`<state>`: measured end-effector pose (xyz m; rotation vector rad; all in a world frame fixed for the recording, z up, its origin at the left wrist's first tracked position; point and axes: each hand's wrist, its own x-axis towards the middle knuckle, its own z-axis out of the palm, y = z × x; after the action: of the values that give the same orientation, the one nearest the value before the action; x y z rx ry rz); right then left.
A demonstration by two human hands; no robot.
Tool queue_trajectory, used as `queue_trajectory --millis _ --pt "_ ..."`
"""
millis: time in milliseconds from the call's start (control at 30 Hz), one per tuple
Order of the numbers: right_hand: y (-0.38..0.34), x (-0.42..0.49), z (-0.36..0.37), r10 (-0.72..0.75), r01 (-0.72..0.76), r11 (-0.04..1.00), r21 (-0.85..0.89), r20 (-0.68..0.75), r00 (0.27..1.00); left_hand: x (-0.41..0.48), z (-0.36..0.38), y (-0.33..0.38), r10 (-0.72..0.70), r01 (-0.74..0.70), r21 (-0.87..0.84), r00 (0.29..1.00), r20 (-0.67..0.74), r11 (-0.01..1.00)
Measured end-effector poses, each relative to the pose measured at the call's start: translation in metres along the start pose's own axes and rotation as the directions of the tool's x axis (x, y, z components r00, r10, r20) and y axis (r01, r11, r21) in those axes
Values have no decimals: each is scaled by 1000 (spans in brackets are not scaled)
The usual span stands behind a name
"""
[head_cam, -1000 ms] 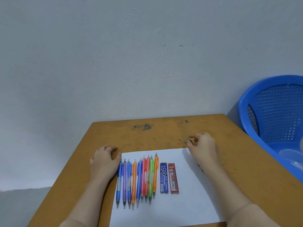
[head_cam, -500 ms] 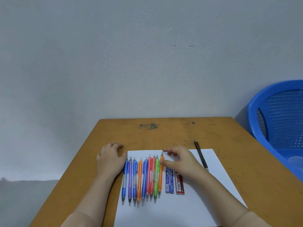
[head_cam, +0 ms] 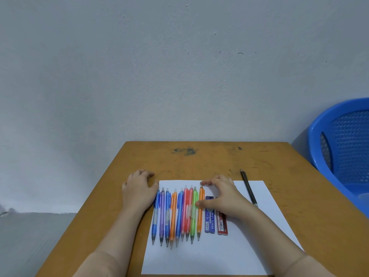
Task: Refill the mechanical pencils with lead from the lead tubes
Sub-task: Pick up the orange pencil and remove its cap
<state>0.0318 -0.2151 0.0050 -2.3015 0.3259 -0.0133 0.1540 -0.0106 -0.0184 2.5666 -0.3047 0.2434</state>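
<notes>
Several coloured mechanical pencils (head_cam: 177, 212) lie side by side, tips toward me, on a white sheet (head_cam: 229, 254). A blue lead tube (head_cam: 209, 221) and a red lead tube (head_cam: 222, 225) lie just right of them. My right hand (head_cam: 223, 196) hovers over the tops of the tubes. Its thumb touches the rightmost orange pencil (head_cam: 200, 220) and its forefinger reaches the pencil's top end, fingers spread, gripping nothing. My left hand (head_cam: 138, 189) rests on the table against the leftmost blue pencil, fingers loosely curled, holding nothing.
A dark pencil (head_cam: 248, 186) lies slanted across the sheet's top right corner. The wooden table (head_cam: 219, 156) stands against a grey wall. A blue plastic basket (head_cam: 339, 148) sits beside the table's right edge.
My right hand left the dark pencil at the sheet's top right and moved left over the lead tubes to the rightmost orange pencil. The left hand stayed in place.
</notes>
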Motion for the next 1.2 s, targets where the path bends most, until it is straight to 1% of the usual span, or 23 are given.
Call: queue_trajectory --millis 67,133,167,233,267,300,367,433,533,633,733,833,933,1067,1200 --pt "-1 -3 -2 -2 2 994 106 4 1000 0 0 0 0 0 -3 1000 -1 1000" --pt "-3 -6 -4 2 -2 954 301 2 1000 -1 1 0 -1 1 -6 1000 -3 1000" --pt "-5 -8 -6 -6 7 934 358 -3 1000 0 0 0 -1 1 -6 1000 -4 1000" --pt "-9 -11 -10 -50 53 935 349 -18 999 0 1 0 -2 2 -3 1000 1 1000" --pt "-11 -12 -12 -73 74 922 381 -17 997 0 1 1 -3 3 -8 1000 2 1000" --pt "-13 -14 -13 -82 79 891 447 -11 997 -1 1 1 -2 2 -31 1000 -3 1000" --pt "-18 -19 -14 -109 88 824 560 4 994 -5 -1 5 -4 -3 -158 999 -42 988" --pt "-24 -24 -13 -142 125 794 596 -18 990 -8 -4 11 55 -85 -258 991 -121 962" --pt "-31 -27 -13 -151 185 750 636 -108 983 -15 -8 23 206 -262 -294 956 -209 919" --pt "-34 -27 -13 -132 265 698 665 -244 961 -26 -12 36 302 -367 -339 926 -228 866" --pt "-33 -27 -14 -101 346 646 680 -373 922 -40 -15 50 388 -455 -382 889 -242 805" --pt "-35 -28 -15 -75 409 589 697 -457 886 -54 -15 61 439 -506 -441 863 -251 741" --pt "-38 -31 -15 -85 436 554 710 -472 877 -60 -15 65 463 -521 -467 852 -244 714" --pt "-40 -33 -12 -92 418 556 718 -447 890 -62 -16 66 458 -531 -456 847 -269 714" --pt "-40 -34 -9 -93 398 569 720 -425 900 -62 -19 66 506 -599 -400 800 -321 694"
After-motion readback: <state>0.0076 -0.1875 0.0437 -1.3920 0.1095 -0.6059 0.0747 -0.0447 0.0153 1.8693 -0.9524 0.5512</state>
